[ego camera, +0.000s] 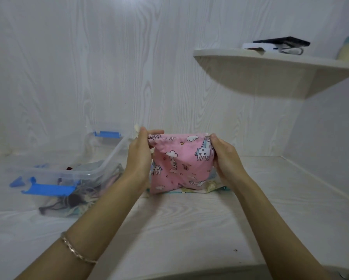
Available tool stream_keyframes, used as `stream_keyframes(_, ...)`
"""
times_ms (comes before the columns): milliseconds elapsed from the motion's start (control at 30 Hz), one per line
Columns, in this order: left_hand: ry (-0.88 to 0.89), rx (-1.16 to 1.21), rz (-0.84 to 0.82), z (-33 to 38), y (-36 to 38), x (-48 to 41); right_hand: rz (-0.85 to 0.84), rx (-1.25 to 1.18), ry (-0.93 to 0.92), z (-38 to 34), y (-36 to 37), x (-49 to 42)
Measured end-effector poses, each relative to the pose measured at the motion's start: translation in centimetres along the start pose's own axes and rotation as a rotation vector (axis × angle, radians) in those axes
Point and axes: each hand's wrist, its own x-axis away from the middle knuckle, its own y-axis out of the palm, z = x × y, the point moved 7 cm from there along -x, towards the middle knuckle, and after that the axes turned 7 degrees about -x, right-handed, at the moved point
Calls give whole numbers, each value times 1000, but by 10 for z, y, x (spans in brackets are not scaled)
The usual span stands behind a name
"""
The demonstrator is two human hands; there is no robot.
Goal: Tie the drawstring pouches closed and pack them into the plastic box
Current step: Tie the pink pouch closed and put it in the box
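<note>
We held the pink pouch (181, 164) upright over the counter (179, 223), its gathered top edge running left to right between the hands. The left hand (140, 156) pinched the top-left corner, and the right hand (225, 158) pinched the top-right corner. The plastic box (109, 158) stood to the left, nearer the left hand.

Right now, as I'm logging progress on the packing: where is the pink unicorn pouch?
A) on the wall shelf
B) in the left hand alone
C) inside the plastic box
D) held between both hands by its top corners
D: the left hand and the right hand each pinch a top corner of the pink unicorn pouch, outside the plastic box.
</note>
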Motion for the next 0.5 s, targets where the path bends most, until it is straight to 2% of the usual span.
stream_keyframes(100, -21, 32, -9, -6, -4, 1, 69, -173, 33, 7, -3, 1)
stream_keyframes(233, -70, 119, 90, -14, -21, 0, 189, -552, 229, 29, -3, 5)
stream_keyframes(300, -87, 307, 69, -15, -23, -4, 214, -754, 280, 35, -1, 6)
stream_keyframes(400, -203, 690, 6, -18, -21, -5, 256, -1039, 309, 51, -4, 7)
stream_keyframes(500, -280, 662, -9, -25, -28, -8, 223, -1098, 324, 67, -5, 5)
